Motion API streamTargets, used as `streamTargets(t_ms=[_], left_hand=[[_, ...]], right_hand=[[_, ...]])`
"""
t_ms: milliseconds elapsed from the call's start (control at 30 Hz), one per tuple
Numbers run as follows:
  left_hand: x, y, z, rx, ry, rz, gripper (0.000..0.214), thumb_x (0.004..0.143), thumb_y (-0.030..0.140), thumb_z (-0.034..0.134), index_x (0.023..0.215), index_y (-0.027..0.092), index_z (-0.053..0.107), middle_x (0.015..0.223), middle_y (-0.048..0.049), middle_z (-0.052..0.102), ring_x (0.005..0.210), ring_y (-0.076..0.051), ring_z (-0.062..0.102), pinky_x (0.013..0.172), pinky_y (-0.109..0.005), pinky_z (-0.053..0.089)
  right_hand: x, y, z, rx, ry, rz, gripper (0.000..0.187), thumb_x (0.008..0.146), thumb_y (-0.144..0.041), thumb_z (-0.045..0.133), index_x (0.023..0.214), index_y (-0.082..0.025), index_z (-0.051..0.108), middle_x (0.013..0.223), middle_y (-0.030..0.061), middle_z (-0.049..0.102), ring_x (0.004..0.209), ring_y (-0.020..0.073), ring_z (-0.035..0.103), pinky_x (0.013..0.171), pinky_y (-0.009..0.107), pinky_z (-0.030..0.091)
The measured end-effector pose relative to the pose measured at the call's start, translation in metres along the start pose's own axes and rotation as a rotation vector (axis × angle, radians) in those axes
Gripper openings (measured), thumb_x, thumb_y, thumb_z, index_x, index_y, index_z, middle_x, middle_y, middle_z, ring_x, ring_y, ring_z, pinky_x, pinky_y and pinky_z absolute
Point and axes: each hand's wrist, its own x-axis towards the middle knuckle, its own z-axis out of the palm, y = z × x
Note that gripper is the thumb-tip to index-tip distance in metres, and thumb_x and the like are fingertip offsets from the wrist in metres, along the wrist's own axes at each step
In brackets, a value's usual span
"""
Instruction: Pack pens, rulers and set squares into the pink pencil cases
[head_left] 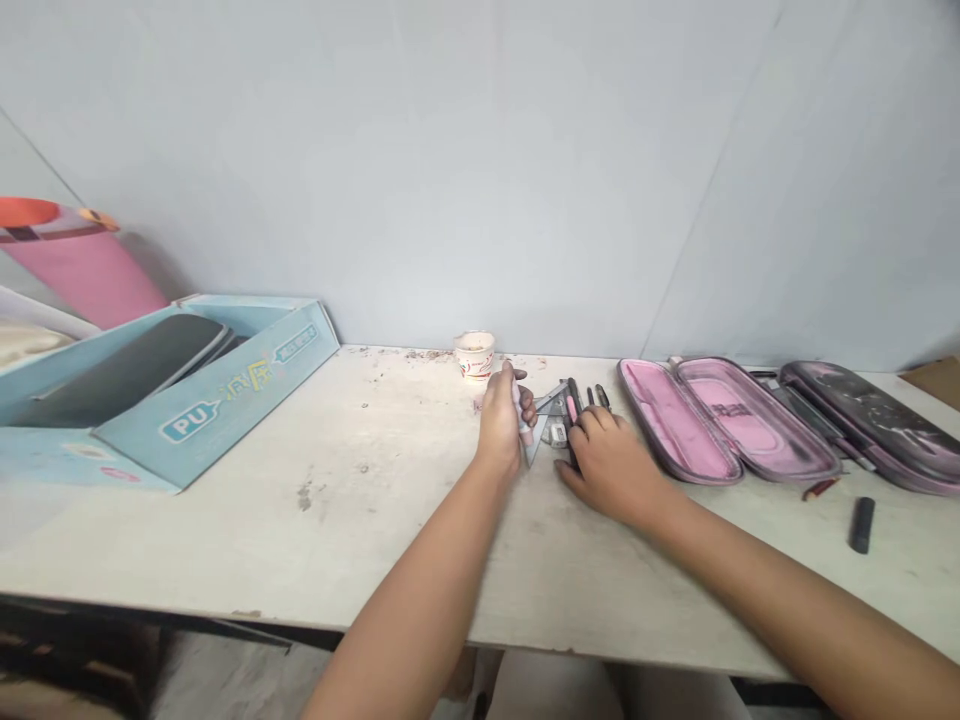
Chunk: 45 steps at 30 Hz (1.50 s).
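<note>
The left hand [501,422] closes narrowly around a pale pink pen [519,405] over the white table [300,540], its long axis nearly upright, pink end down. The right hand [611,468] lies curled, fingers [596,422] on or just over dark pens [576,400] beside a grey set square [541,425]; whether it grips them, I cannot tell. An open pink pencil case [660,425] lies nearby.

Pens [579,396] btwn L hand [501,420] & R hand [611,465]; pink pencil case [720,420] blocks right
</note>
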Motion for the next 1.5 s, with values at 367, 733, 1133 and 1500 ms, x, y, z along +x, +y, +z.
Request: streamTargets(t_ms=[367,733,1133,1500], left_hand=[[0.0,-0.013,-0.002,0.399,-0.226,0.116,0.028,0.084,0.045,0.043,0.094,0.02,0.049,0.067,0.0027,0.045,0.057,-0.009,0.045,0.043,-0.016,0.033],[-0.001,-0.011,-0.005,1.09,-0.349,0.413,0.025,0.087,0.031,0.041,0.105,0.017,0.053,0.098,-0.0045,0.059,0.094,-0.017,0.053,0.086,-0.028,0.039],[-0.003,-0.007,-0.006,1.719,-0.362,0.632,0.032,0.09,0.031,0.034,0.115,0.022,0.053,0.097,-0.0079,0.057,0.093,-0.022,0.05,0.08,-0.036,0.037],[-0.031,-0.012,0.014,1.412,-0.31,0.645,0.035,0.083,0.051,0.044,0.095,0.02,0.057,0.072,-0.004,0.056,0.072,-0.018,0.051,0.067,-0.029,0.034]], right_hand=[[-0.005,0.041,0.001,0.111,0.291,0.224,0.03,0.088,-0.032,0.037,0.087,-0.012,0.059,0.09,0.0139,0.056,0.088,0.0251,0.047,0.075,0.036,0.036],[-0.01,0.057,-0.005,0.07,0.515,0.09,0.019,0.087,-0.03,0.044,0.086,-0.017,0.057,0.093,0.0099,0.057,0.09,0.0223,0.047,0.085,0.038,0.036],[-0.012,0.073,-0.01,0.108,0.547,0.065,0.02,0.088,-0.027,0.042,0.085,-0.017,0.059,0.096,0.0097,0.058,0.093,0.0217,0.046,0.081,0.037,0.038],[0.009,0.055,-0.002,0.61,0.292,0.158,0.057,0.092,-0.045,0.012,0.061,-0.02,0.051,0.06,0.0034,0.054,0.062,0.0163,0.052,0.062,0.029,0.037]])
